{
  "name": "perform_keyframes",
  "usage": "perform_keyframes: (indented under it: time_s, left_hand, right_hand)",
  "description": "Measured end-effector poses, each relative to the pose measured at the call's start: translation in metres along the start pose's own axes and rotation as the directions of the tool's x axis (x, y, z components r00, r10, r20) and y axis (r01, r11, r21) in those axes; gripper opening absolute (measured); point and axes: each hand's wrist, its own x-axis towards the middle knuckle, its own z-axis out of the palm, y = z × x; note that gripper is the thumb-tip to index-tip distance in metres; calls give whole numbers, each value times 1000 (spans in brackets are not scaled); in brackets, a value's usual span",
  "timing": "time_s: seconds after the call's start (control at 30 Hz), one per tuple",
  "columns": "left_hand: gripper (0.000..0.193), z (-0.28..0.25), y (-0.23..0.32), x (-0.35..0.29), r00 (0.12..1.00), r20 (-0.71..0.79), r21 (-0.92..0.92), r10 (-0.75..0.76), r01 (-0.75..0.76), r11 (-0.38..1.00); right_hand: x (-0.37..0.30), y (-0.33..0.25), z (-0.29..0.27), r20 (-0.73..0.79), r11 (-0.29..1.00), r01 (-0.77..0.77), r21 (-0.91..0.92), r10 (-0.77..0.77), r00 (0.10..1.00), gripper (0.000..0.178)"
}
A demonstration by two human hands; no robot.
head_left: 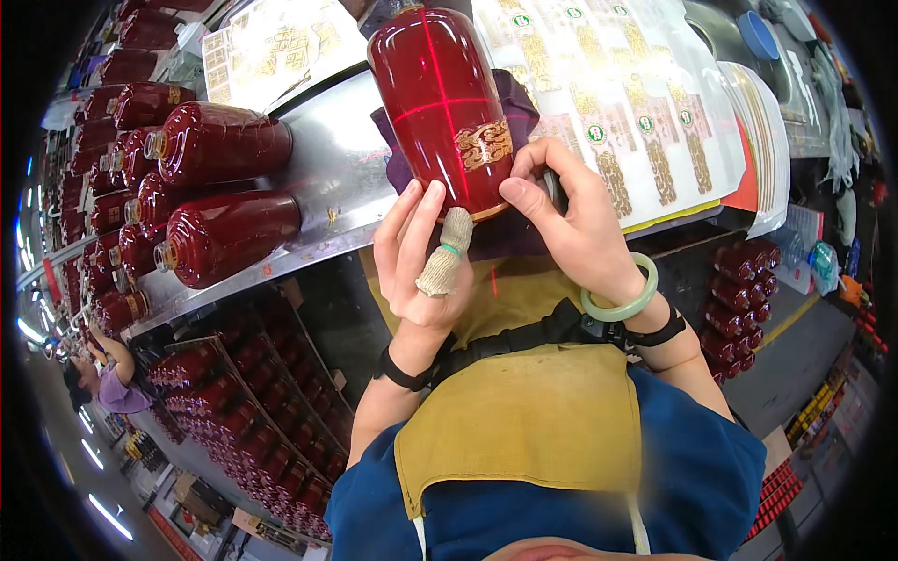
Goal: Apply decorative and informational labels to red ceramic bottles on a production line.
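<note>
A glossy dark-red bottle (432,103) lies on a dark purple cloth (519,98), its base toward me and its neck away. A gold ornate label (484,146) sits low on its right side, and red laser lines cross the glass. My left hand (421,243) grips the base's left edge, fingertips on the glass; a knitted cot covers the thumb. My right hand (571,215) is curled at the base's right edge, thumb and index finger close together by the label. Part of a slim dark object (554,190) shows within its fingers; its kind is unclear.
Several more red bottles (229,234) lie on the metal bench (327,187) at left. White sheets with gold labels (655,150) spread at right; another label sheet (281,47) lies far left. Bottle racks (253,411) stand below. A person in purple (122,388) is at far left.
</note>
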Motion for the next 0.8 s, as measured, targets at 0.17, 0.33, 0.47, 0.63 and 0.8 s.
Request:
perform_keyframes:
  time_s: [0.17, 0.33, 0.47, 0.63, 0.8]
  left_hand:
    - [26, 0, -1, -1, 1000, 2, 2, 1, -1, 1000]
    - [28, 4, 1, 1, 1000, -18, 25, 25, -25, 999]
    - [39, 7, 5, -8, 1000, 27, 88, -11, 8, 996]
    - [73, 22, 22, -9, 989, -48, 57, -141, 143, 988]
    - [58, 2, 7, -5, 990, 143, 113, -11, -6, 994]
  right_hand:
    - [-2, -5, 0, 13, 991, 67, -119, -66, 998, 21]
    - [-1, -5, -5, 64, 998, -67, 1, 67, 996, 27]
    - [-3, -3, -16, 84, 995, 12, 97, -20, 996, 27]
    - [-7, 2, -28, -9, 974, -23, 227, 25, 1000, 26]
    - [-12, -3, -32, -108, 984, 67, 164, -50, 993, 20]
